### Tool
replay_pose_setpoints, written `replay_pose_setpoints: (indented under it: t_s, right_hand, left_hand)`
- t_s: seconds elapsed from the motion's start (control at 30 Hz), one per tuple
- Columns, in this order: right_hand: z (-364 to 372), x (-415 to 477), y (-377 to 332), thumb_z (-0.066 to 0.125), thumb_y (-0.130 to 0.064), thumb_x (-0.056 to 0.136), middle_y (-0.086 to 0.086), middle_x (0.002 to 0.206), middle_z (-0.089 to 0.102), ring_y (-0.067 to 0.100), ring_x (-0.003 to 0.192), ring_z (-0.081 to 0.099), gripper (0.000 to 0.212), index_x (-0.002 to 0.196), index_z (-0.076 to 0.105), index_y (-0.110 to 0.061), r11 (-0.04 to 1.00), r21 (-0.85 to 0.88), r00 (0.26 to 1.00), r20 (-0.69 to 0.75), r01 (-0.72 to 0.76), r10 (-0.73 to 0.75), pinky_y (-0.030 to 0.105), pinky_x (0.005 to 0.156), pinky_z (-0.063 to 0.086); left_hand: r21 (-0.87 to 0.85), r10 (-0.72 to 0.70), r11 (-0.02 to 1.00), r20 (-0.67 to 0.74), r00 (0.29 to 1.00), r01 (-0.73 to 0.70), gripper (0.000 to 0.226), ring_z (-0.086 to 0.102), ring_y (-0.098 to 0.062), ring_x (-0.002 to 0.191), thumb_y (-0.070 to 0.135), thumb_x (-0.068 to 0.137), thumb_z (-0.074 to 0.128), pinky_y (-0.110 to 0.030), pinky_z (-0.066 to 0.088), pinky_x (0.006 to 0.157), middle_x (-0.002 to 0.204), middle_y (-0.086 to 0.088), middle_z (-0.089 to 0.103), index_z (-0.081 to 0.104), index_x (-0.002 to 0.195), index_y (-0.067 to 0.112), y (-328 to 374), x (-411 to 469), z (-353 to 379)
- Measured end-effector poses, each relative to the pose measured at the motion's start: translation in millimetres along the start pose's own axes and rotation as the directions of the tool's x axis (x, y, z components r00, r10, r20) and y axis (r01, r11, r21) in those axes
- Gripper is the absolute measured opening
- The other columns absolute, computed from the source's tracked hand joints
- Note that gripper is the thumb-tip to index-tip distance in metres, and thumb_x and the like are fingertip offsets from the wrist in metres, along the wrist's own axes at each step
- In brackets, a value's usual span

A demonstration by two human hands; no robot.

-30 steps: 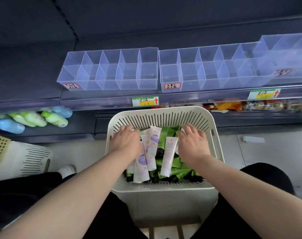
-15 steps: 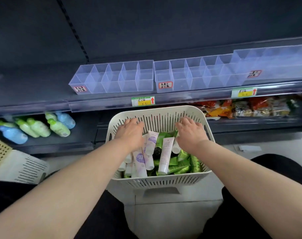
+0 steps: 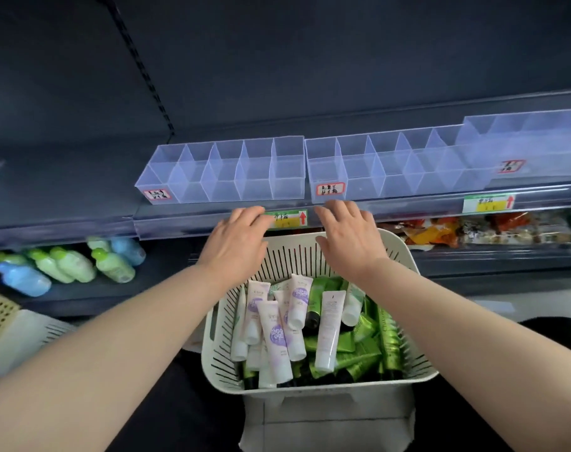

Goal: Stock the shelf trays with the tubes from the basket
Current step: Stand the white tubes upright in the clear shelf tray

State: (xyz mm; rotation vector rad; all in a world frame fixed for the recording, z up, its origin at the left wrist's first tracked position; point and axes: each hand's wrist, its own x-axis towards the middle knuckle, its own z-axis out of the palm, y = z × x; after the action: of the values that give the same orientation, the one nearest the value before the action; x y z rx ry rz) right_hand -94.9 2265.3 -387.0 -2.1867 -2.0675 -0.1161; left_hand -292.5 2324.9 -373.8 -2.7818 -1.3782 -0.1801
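Observation:
A cream slotted basket (image 3: 417,375) in front of me holds several white-and-purple tubes (image 3: 276,337) and green tubes (image 3: 362,350). On the shelf above stand clear divided trays: a left tray (image 3: 225,171), a middle tray (image 3: 388,168) and a right tray (image 3: 538,141), all with bare compartments. My left hand (image 3: 236,241) and my right hand (image 3: 347,233) hover above the basket's far rim, just below the shelf edge, palms down, fingers spread, holding nothing.
Price labels (image 3: 287,219) sit on the shelf's front strip. Green and blue bottles (image 3: 68,265) lie on the lower shelf at left; snack packets (image 3: 486,228) at right. Another pale basket (image 3: 13,334) stands on the floor at far left.
Both hands have lifted out of the basket's tubes and moved up to the shelf edge with nothing in them. The view has tilted upward toward the shelf.

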Motion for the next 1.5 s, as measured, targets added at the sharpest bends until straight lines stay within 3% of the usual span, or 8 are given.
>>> replay_pose_setpoints:
  t_s: [0.17, 0.33, 0.5, 0.73, 0.9, 1.07, 1.17, 1.5]
  right_hand:
    - [-16.9, 8.8, -2.9, 0.044, -0.029, 0.096, 0.005, 0.149, 0.032, 0.027, 0.134, 0.031, 0.054, 0.146, 0.027, -0.018, 1.0, -0.026, 0.995, -0.101, 0.004, -0.006, 0.043, 0.104, 0.032]
    - [-16.6, 18.8, 3.3, 0.036, -0.037, 0.099, 0.002, 0.16, -0.002, 0.023, 0.147, -0.002, 0.068, 0.152, -0.003, -0.019, 0.998, -0.068, 1.0, 0.022, -0.009, 0.01, 0.047, 0.117, 0.012]
    - [-6.0, 31.4, 2.5, 0.029, -0.045, 0.1, 0.001, 0.16, -0.008, 0.024, 0.147, -0.009, 0.069, 0.152, -0.01, -0.021, 0.997, -0.068, 0.998, 0.056, -0.037, 0.04, 0.05, 0.117, 0.008]
    - [1.6, 36.8, 10.1, 0.028, -0.047, 0.1, 0.003, 0.159, -0.013, 0.026, 0.145, -0.015, 0.07, 0.151, -0.013, -0.022, 0.989, -0.133, 0.997, 0.047, -0.057, 0.063, 0.05, 0.117, 0.003]
    - [-6.0, 27.8, 8.9, 0.029, -0.047, 0.099, 0.003, 0.159, -0.014, 0.025, 0.145, -0.016, 0.071, 0.151, -0.012, -0.02, 0.994, -0.082, 0.996, 0.035, -0.075, 0.078, 0.049, 0.117, 0.001]
    - [-10.8, -0.1, 8.3, 0.038, -0.04, 0.098, 0.002, 0.16, 0.002, 0.022, 0.147, -0.002, 0.067, 0.153, 0.004, -0.02, 0.999, -0.013, 0.998, -0.045, -0.034, 0.034, 0.045, 0.118, 0.008]
    - [-4.9, -22.5, 6.8, 0.046, -0.036, 0.096, 0.003, 0.156, 0.022, 0.024, 0.143, 0.019, 0.06, 0.149, 0.023, -0.019, 1.0, 0.017, 0.999, -0.049, -0.015, 0.016, 0.044, 0.113, 0.023]
    - [63.8, -59.2, 15.2, 0.044, -0.038, 0.096, -0.001, 0.14, 0.042, 0.021, 0.129, 0.036, 0.049, 0.141, 0.037, -0.021, 0.995, 0.036, 0.923, 0.379, -0.092, 0.071, 0.04, 0.107, 0.032]
  left_hand:
    - [0.023, -0.115, 0.993, 0.01, 0.993, 0.114, 0.063, 0.02, -0.024, 0.143, 0.019, 0.095, 0.053, -0.044, 0.025, 0.113, 0.157, -0.005, 0.021, 0.024, 0.151, 0.021, -2.7, 8.3, -18.8]
    - [0.072, -0.189, 0.98, 0.05, 0.981, 0.185, 0.076, 0.005, -0.028, 0.148, 0.025, 0.094, 0.054, -0.043, 0.014, 0.117, 0.16, -0.009, 0.007, 0.008, 0.154, 0.025, -13.0, 23.8, -27.7]
    - [0.093, -0.25, 0.966, 0.126, 0.96, 0.239, 0.078, -0.003, -0.034, 0.148, 0.033, 0.097, 0.052, -0.047, 0.006, 0.119, 0.161, -0.011, 0.005, 0.0, 0.154, 0.029, -24.6, 42.7, -26.9]
    - [0.011, -0.204, 0.979, 0.087, 0.975, 0.204, 0.061, 0.028, -0.033, 0.132, 0.029, 0.095, 0.051, -0.042, 0.025, 0.111, 0.142, -0.01, 0.037, 0.022, 0.149, 0.028, -25.4, 45.8, -21.1]
    - [-0.043, -0.191, 0.98, 0.087, 0.978, 0.195, 0.058, 0.033, -0.031, 0.127, 0.022, 0.095, 0.051, -0.039, 0.029, 0.107, 0.137, -0.011, 0.038, 0.027, 0.147, 0.026, -14.8, 39.6, -23.3]
    - [-0.057, -0.145, 0.988, -0.039, 0.989, 0.143, 0.059, 0.021, -0.029, 0.139, 0.015, 0.094, 0.052, -0.04, 0.023, 0.113, 0.153, -0.009, 0.023, 0.029, 0.148, 0.024, -4.4, 26.8, -25.9]
    - [-0.062, -0.032, 0.998, -0.099, 0.995, 0.026, 0.053, 0.03, -0.024, 0.134, 0.012, 0.094, 0.049, -0.04, 0.029, 0.11, 0.148, -0.004, 0.033, 0.036, 0.145, 0.021, 11.5, 13.7, -20.7]
    - [-0.182, -0.067, 0.975, 0.32, 0.945, 0.13, 0.032, 0.047, -0.021, 0.121, 0.02, 0.096, 0.05, -0.035, 0.042, 0.096, 0.129, -0.003, 0.054, 0.057, 0.126, 0.019, 29.1, -9.5, 52.4]
